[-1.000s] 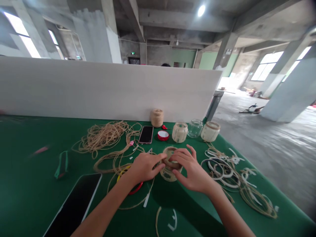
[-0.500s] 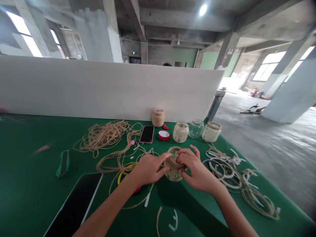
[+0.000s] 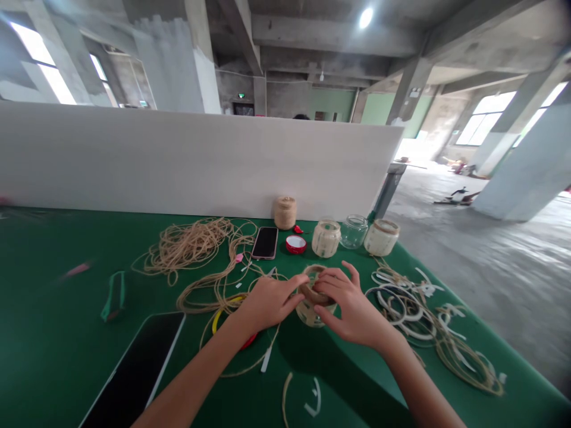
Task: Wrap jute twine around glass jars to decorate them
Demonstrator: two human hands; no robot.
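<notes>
A glass jar (image 3: 310, 315) with beige patches on its side stands upright on the green table, between my hands. A brown band of twine (image 3: 316, 295) sits at its mouth. My left hand (image 3: 273, 302) is at the jar's left, thumb and forefinger closed on the twine near the rim; a strand hangs below that hand. My right hand (image 3: 345, 300) curls its fingers over the right side of the mouth, gripping the jar, with the thumb in front. The fingers partly hide the rim.
Behind stand a wrapped jar (image 3: 326, 239), a bare glass jar (image 3: 354, 232), another wrapped jar (image 3: 382, 238) and a twine spool (image 3: 285, 213). Left lie loose twine (image 3: 191, 244), a phone (image 3: 265, 243) and a tablet (image 3: 134, 368). White rings (image 3: 413, 315) lie right.
My right thumb has moved left across the front of the jar. The brown twine band looks slightly higher at the mouth, and the strand under my left hand has shifted a little.
</notes>
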